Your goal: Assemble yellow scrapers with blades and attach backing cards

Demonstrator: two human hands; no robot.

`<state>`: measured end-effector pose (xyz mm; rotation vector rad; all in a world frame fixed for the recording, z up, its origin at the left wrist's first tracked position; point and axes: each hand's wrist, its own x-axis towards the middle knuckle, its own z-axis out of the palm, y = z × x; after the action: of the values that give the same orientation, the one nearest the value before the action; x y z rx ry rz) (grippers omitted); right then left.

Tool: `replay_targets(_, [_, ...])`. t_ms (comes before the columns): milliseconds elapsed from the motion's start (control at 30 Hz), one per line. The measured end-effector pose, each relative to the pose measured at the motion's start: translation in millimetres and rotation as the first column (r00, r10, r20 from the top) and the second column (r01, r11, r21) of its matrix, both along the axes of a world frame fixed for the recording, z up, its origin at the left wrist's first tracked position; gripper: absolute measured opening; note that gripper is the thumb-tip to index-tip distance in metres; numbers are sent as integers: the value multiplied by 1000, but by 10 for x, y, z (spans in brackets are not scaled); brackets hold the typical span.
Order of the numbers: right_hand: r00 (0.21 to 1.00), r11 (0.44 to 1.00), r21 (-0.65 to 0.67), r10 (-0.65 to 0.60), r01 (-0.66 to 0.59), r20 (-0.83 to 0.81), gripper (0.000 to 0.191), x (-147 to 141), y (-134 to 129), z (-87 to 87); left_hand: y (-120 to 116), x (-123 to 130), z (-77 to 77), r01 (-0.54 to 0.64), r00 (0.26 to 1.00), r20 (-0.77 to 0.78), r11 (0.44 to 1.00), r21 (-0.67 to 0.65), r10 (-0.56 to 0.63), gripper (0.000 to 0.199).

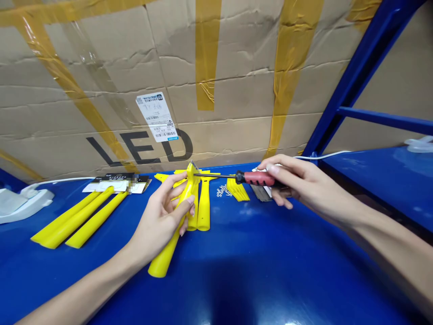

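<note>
My left hand [165, 207] is wrapped round a yellow scraper [164, 257], holding it tilted with its head up and its round handle end down toward me. In my right hand [294, 180] is a screwdriver [259, 178] with a red and black handle, gripped between thumb and fingers. Its shaft lies level, pointing left, and the tip meets the scraper's head; the exact contact is too small to make out. Behind the left hand lie more yellow scraper handles [204, 207]. Small screws [221, 191], yellow plates [238, 189] and grey blades [262, 193] lie beyond the screwdriver.
Several yellow scrapers [81, 216] with printed cards [117, 180] lie on the left of the blue table [257, 271]. A white power strip [25, 203] sits at the left edge. A large taped cardboard box [237, 90] stands behind, with a blue metal frame [358, 67] at right.
</note>
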<state>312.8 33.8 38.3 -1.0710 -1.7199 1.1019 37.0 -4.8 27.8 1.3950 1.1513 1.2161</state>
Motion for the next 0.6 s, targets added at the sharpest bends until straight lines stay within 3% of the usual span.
replay_targets(167, [999, 979, 204, -24, 14, 47, 27, 23, -6, -9, 0, -37, 28, -5, 1000, -10, 1000, -1, 5, 51])
replay_targets(267, [999, 984, 176, -39, 39, 0, 23, -23, 7, -43, -13, -37, 24, 0, 1000, -12, 1000, 4, 0, 50])
replay_targets(400, [995, 993, 62, -103, 103, -7, 34, -29, 38, -64, -10, -24, -11, 24, 1000, -17, 1000, -15, -24, 46])
replay_targets(467, [999, 999, 23, -34, 35, -40, 31, 8, 46, -58, 6, -34, -27, 24, 1000, -17, 999, -21, -24, 46])
replay_targets(600, [988, 995, 52, 90, -84, -123, 43, 64, 51, -59, 37, -75, -44, 32, 999, -8, 999, -18, -32, 46])
